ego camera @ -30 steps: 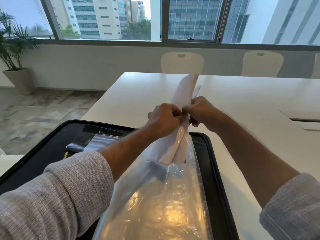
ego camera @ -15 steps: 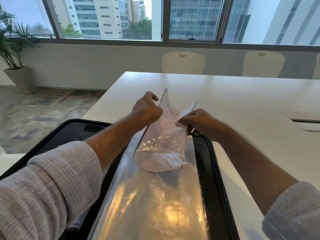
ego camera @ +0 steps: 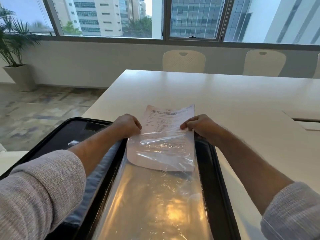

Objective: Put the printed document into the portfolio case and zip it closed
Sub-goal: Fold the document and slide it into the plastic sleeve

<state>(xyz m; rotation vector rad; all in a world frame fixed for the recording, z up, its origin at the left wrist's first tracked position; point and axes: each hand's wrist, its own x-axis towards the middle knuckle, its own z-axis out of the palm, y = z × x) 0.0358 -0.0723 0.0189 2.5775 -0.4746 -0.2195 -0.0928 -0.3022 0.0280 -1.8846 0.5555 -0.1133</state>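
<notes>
The black portfolio case (ego camera: 210, 170) lies open on the near end of the white table. A clear plastic sleeve (ego camera: 155, 205) runs down its right half. The printed document (ego camera: 166, 118), a white sheet with dark text, lies flat with its near half inside the sleeve's mouth and its far half sticking out over the table. My left hand (ego camera: 127, 126) pinches the left edge of the sheet and sleeve opening. At the right edge, my right hand (ego camera: 199, 124) pinches the same. The case's zipper is not visible.
The white table (ego camera: 225, 94) stretches ahead and to the right, with a cable hatch (ego camera: 308, 122) at the right. Two pale chairs (ego camera: 183, 60) stand at its far side under the windows. A potted plant (ego camera: 12, 49) stands on the floor at the left.
The document went from rolled and upright between both hands to spread flat. My hands moved apart to its left and right edges, and the sheet slid partly into the sleeve.
</notes>
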